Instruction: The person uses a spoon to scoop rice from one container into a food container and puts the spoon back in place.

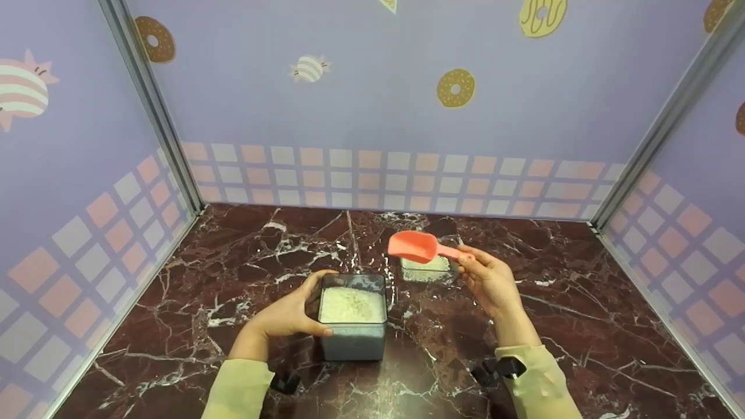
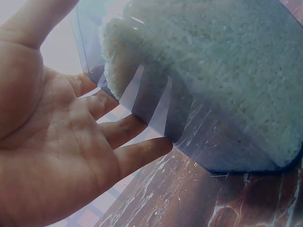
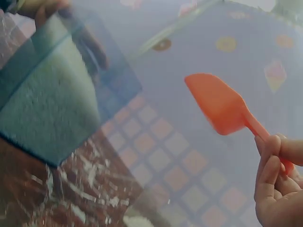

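A red-orange scoop (image 1: 414, 246) is raised over the table, its handle pinched by my right hand (image 1: 489, 279). In the right wrist view the thumb and fingers (image 3: 271, 158) close on the end of the handle. My left hand (image 1: 294, 308) grips the left side of a tall clear square container (image 1: 354, 343), thumb at the front and fingers toward the back. White rice (image 2: 222, 61) fills much of this container, heaped higher on one side. Below and behind the scoop stands a smaller clear container (image 1: 428, 273) with rice, partly hidden by the scoop.
Dark red marbled table top (image 1: 250, 244) lies under everything. Purple patterned panels (image 1: 372, 116) enclose it at the back and both sides, with metal posts (image 1: 157, 110) at the corners. Black wrist straps sit on both wrists.
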The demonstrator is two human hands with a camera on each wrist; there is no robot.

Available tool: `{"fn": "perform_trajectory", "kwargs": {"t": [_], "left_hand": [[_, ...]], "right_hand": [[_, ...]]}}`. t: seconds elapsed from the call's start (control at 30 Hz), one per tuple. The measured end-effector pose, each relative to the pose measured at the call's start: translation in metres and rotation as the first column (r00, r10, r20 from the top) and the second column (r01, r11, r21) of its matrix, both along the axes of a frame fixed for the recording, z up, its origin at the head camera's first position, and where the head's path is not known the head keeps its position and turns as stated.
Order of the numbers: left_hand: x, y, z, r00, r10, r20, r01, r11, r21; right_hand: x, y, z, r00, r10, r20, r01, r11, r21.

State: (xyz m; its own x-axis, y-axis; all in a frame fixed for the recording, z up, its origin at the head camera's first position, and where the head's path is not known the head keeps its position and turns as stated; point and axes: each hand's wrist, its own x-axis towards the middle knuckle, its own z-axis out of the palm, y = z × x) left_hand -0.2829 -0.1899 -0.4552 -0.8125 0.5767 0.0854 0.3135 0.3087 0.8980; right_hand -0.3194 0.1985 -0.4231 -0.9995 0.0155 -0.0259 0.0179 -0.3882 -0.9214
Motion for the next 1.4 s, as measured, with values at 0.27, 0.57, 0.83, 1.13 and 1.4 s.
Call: {"fn": "perform_trajectory", "kwargs": {"t": [0.27,0.57,0.83,1.13,1.4], "left_hand": [[-0.002,0.001,-0.001,0.996,-0.066,0.063,0.059,0.993,0.105],[-0.001,0.002,-0.002,0.999,-0.039,0.025,0.037,0.997,0.072],[-0.001,0.001,-0.002,1.000,-0.016,0.004,0.016,0.999,0.030],[-0.002,0.003,-0.002,0.999,-0.044,0.014,0.043,0.997,0.064],[-0.002,0.001,-0.001,0.999,-0.032,0.003,0.032,0.999,0.033]], "right_hand": [[0.026,-0.024,0.025,0.993,0.075,-0.091,-0.051,0.968,0.245],[0.054,-0.064,0.057,0.916,0.226,-0.331,0.092,0.686,0.722],[0.069,-0.100,0.069,0.862,0.323,-0.390,0.241,0.416,0.877],[0.061,-0.102,0.056,0.905,0.284,-0.318,0.153,0.480,0.864],[0.039,-0.089,0.027,0.964,0.196,-0.180,-0.030,0.751,0.659]]}}
